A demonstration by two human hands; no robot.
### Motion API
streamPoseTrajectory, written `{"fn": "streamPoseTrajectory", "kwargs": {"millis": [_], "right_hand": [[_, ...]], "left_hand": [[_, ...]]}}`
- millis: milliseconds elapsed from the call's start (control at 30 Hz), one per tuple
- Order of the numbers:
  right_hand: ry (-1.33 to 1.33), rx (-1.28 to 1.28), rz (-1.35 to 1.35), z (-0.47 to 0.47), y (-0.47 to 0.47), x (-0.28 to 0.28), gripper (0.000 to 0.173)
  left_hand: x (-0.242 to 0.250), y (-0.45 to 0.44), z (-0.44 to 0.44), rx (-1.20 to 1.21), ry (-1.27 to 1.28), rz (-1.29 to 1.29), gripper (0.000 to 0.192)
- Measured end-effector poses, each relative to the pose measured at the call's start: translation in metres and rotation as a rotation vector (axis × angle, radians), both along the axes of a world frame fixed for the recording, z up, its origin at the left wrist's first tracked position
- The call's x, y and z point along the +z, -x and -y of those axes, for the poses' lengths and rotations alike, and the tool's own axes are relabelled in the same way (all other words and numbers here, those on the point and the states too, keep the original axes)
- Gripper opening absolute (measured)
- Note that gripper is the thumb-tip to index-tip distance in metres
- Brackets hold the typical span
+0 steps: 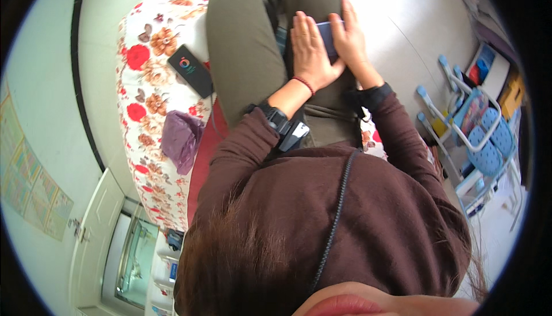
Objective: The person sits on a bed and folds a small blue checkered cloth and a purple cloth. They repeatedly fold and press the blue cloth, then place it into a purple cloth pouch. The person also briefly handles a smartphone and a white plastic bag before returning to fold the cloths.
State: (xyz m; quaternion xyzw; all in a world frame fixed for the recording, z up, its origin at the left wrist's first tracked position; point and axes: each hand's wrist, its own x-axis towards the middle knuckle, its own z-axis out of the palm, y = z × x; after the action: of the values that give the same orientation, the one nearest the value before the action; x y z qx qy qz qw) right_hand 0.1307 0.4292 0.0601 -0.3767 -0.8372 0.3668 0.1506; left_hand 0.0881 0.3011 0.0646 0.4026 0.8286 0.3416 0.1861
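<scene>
My left hand (308, 50) lies palm down over the thigh of olive trousers (246, 53), fingers straight and held together. Beside it, my right hand (350, 35) is spread with its fingers pointing away from me. A flat dark blue-grey object (327, 39) shows between the two hands, which touch or partly cover its sides; what it is and whether it is gripped cannot be made out. A red beaded bracelet (305, 84) circles my left wrist, and black straps are worn on both forearms.
On the floral bed sheet (157, 74) to the left lie a smartphone (191, 71) with a cable and a crumpled purple plastic bag (183, 139). A blue child's chair with a white frame (483, 139) stands at right. A white door (97, 229) is lower left.
</scene>
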Motion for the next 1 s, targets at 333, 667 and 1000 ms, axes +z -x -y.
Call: {"fn": "streamPoseTrajectory", "kwargs": {"millis": [333,667,1000], "right_hand": [[0.117,-0.004,-0.059,-0.043,-0.018,-0.029,0.029],[-0.224,0.345,-0.135,0.056,0.002,0.070,0.047],[-0.319,-0.047,0.197,0.029,0.015,0.021,0.066]], "left_hand": [[-0.018,0.014,0.001,0.139,-0.131,0.043,0.072],[-0.024,0.001,0.003,0.057,0.324,-0.385,0.075],[-0.017,0.002,0.002,0.192,0.112,0.095,0.084]]}}
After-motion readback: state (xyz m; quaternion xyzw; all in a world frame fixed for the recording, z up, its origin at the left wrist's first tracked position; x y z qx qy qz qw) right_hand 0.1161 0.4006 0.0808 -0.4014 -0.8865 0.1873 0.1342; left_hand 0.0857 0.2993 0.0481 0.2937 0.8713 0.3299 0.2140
